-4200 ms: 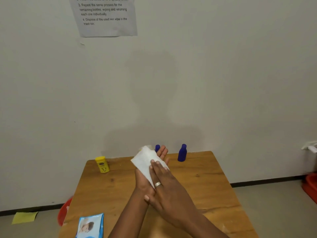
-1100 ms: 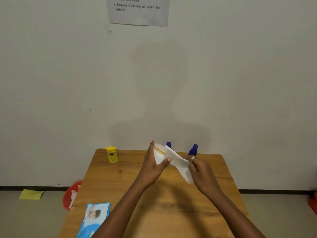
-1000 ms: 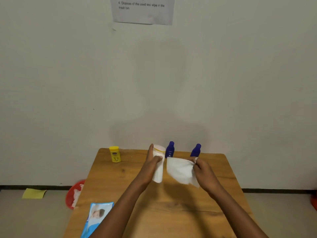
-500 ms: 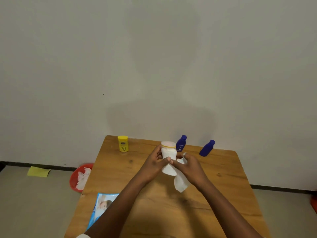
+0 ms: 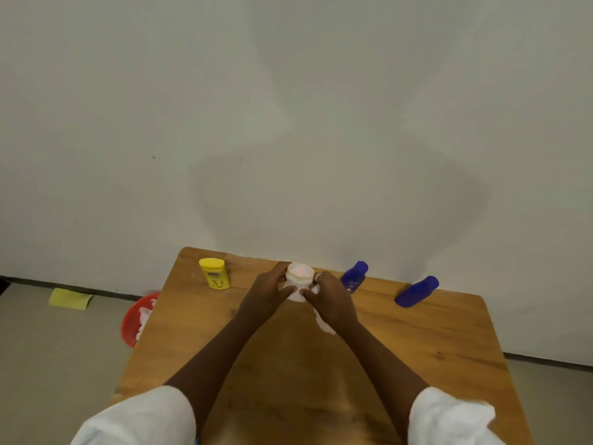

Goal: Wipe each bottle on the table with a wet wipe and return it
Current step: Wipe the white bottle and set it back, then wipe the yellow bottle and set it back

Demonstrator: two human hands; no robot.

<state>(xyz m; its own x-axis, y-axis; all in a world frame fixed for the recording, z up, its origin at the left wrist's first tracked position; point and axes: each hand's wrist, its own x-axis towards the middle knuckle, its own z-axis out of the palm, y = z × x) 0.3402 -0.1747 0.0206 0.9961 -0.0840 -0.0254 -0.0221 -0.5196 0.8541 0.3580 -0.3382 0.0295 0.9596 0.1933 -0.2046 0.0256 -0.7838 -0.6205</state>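
Observation:
A white bottle (image 5: 299, 273) with a pale pink cap stands upright near the back middle of the wooden table (image 5: 433, 342). My left hand (image 5: 268, 292) grips its left side. My right hand (image 5: 330, 300) presses a white wet wipe (image 5: 324, 326) against its right side; the wipe's tail hangs below my palm. A yellow bottle (image 5: 215, 273) stands at the back left. Two blue bottles stand at the back right, one (image 5: 354, 276) just right of my right hand, the other (image 5: 416, 291) farther right.
A red bin (image 5: 136, 319) holding white wipes sits on the floor left of the table. A yellow cloth (image 5: 70, 298) lies on the floor by the wall. The wall runs directly behind the table's back edge.
The wipe was stretched out between my hands, then my right hand brought it onto the white bottle. Both hands and the bottle have come down toward the tabletop; the view has tilted down.

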